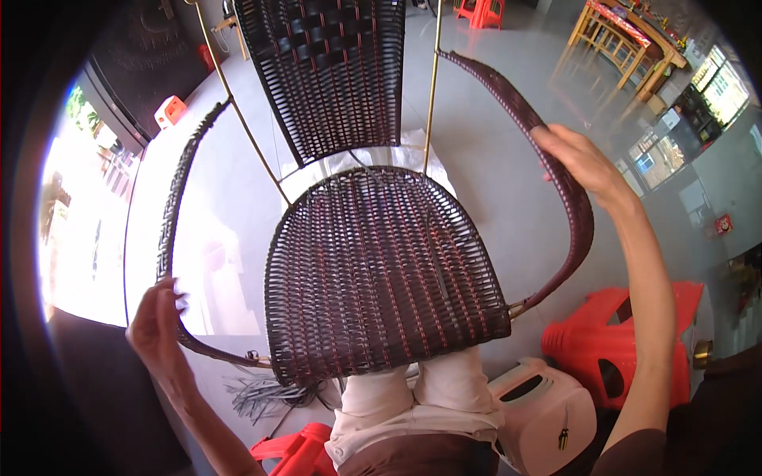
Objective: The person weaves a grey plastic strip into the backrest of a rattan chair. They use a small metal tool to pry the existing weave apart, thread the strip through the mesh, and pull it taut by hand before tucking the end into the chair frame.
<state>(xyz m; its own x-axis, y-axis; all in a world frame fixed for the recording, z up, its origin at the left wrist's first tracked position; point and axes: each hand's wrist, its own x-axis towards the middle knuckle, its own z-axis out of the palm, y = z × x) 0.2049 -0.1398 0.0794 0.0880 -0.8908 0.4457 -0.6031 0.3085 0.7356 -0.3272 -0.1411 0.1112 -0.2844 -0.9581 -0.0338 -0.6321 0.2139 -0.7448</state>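
Note:
A woven chair stands in front of me, its dark brown seat (381, 270) resting close to my knees. Its black woven backrest (333, 87) rises beyond, between two thin brass-coloured rods. My right hand (583, 163) is closed over the outer side of the right armrest (573, 214), which is wrapped in dark brown weave. On the other side, my left hand (159, 325) pinches the left armrest (175, 198) at its lower bend; the fingertips are partly hidden there. Loose strand ends lie on the seat.
Dark loose strips (266, 397) lie on the floor below the left armrest. A white stool (548, 412) with a small yellow-black tool on it and a red stool (619, 341) are at lower right. Another red stool (298, 452) is near my legs. A wooden table (627, 40) stands far right.

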